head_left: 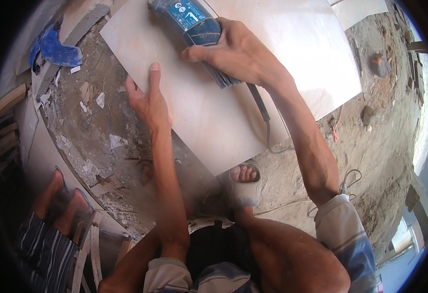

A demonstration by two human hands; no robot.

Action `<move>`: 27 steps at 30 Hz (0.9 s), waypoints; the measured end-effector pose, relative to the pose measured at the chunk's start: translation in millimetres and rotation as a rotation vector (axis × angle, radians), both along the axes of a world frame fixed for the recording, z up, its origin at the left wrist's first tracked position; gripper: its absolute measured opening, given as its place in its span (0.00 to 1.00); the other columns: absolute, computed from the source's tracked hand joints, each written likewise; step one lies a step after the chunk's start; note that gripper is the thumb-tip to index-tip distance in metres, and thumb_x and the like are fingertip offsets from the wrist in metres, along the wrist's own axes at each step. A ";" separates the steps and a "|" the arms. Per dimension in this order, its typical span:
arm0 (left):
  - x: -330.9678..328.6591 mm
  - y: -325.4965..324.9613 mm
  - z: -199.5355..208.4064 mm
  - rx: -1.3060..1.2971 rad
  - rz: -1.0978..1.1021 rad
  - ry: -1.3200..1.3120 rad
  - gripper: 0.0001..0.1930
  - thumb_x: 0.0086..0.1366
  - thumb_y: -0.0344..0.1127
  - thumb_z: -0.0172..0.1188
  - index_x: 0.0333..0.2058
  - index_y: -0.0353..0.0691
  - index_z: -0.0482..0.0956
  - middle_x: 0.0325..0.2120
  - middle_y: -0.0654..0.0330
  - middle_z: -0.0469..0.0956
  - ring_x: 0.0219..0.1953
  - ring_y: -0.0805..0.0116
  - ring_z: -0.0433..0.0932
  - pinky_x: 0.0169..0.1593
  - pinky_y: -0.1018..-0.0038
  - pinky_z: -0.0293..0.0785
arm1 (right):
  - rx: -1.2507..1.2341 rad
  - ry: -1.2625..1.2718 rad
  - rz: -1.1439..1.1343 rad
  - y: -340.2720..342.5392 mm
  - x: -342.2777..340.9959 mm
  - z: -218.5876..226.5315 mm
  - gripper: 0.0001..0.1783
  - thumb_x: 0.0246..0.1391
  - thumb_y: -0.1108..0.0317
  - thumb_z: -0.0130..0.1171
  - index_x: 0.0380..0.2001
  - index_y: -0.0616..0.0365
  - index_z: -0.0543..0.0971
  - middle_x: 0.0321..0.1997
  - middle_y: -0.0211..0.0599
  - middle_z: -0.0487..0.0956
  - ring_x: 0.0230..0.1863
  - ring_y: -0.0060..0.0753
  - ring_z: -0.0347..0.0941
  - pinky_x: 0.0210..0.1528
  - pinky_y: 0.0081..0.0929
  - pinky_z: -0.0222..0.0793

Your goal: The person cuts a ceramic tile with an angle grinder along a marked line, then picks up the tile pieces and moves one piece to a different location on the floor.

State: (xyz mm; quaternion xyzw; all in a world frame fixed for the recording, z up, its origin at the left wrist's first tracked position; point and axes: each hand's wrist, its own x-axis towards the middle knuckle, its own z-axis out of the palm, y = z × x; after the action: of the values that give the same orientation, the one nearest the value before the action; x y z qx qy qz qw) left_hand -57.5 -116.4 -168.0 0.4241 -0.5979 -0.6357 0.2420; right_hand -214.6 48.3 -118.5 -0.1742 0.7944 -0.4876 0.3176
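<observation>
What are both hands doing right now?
Left hand: holding a tile by its edge, thumb on top.
Right hand: closed around the blue power tool.

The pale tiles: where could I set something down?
Bare: the right tile, from the right hand to the right corner; the left tile, between the left hand and the power cord. Crowded: around the blue power tool the right hand holds.

right hand: gripping power tool | left hand: tile, perhaps pinched

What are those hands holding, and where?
Right hand: blue corded power tool, by its dark cord-end body. Left hand: pale glossy flat tile, by its left edge.
</observation>
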 end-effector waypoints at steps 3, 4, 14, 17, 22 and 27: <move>0.3 0.3 1.3 0.004 0.006 -0.004 0.32 0.76 0.38 0.76 0.68 0.27 0.72 0.60 0.46 0.83 0.58 0.59 0.85 0.60 0.65 0.85 | -0.002 0.005 0.009 1.7 1.6 2.2 0.48 0.46 0.45 0.78 0.50 0.88 0.82 0.37 0.68 0.88 0.40 0.56 0.89 0.46 0.42 0.85; 0.5 -0.2 0.9 0.002 0.008 -0.003 0.32 0.76 0.38 0.76 0.68 0.27 0.72 0.60 0.46 0.83 0.58 0.59 0.86 0.60 0.65 0.85 | -0.004 0.011 0.005 1.2 2.1 0.5 0.48 0.46 0.45 0.78 0.50 0.88 0.82 0.37 0.67 0.88 0.39 0.55 0.89 0.46 0.42 0.85; 0.9 -2.2 -1.2 -0.007 -0.004 0.001 0.32 0.76 0.38 0.76 0.68 0.28 0.72 0.61 0.46 0.82 0.58 0.59 0.85 0.61 0.64 0.85 | -0.022 0.013 -0.002 5.1 7.5 1.4 0.45 0.47 0.46 0.77 0.47 0.88 0.82 0.33 0.64 0.87 0.35 0.52 0.88 0.40 0.39 0.85; -0.8 1.6 2.1 0.019 0.010 0.016 0.32 0.75 0.39 0.76 0.68 0.27 0.72 0.61 0.46 0.82 0.58 0.59 0.85 0.61 0.64 0.85 | -0.024 0.029 -0.009 7.2 9.0 1.3 0.45 0.47 0.46 0.77 0.47 0.88 0.82 0.33 0.63 0.87 0.34 0.52 0.88 0.39 0.39 0.85; 0.6 -0.5 -0.9 -0.001 -0.009 0.017 0.33 0.75 0.39 0.76 0.68 0.27 0.71 0.61 0.46 0.82 0.59 0.59 0.84 0.61 0.64 0.84 | -0.011 0.031 -0.009 7.5 10.3 -4.7 0.46 0.46 0.46 0.78 0.48 0.88 0.82 0.33 0.63 0.87 0.35 0.53 0.88 0.38 0.39 0.85; 0.9 -1.1 -0.8 -0.011 -0.006 0.005 0.33 0.75 0.39 0.76 0.69 0.27 0.71 0.62 0.45 0.82 0.59 0.59 0.84 0.61 0.64 0.84 | -0.008 0.026 -0.014 9.4 11.3 -1.7 0.47 0.46 0.45 0.78 0.48 0.88 0.82 0.34 0.64 0.87 0.36 0.54 0.88 0.39 0.40 0.85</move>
State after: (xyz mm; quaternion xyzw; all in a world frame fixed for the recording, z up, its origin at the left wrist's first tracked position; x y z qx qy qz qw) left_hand -56.6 -117.5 -168.8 0.4192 -0.6022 -0.6342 0.2439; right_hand -203.2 57.8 -120.2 -0.1762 0.7977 -0.4908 0.3030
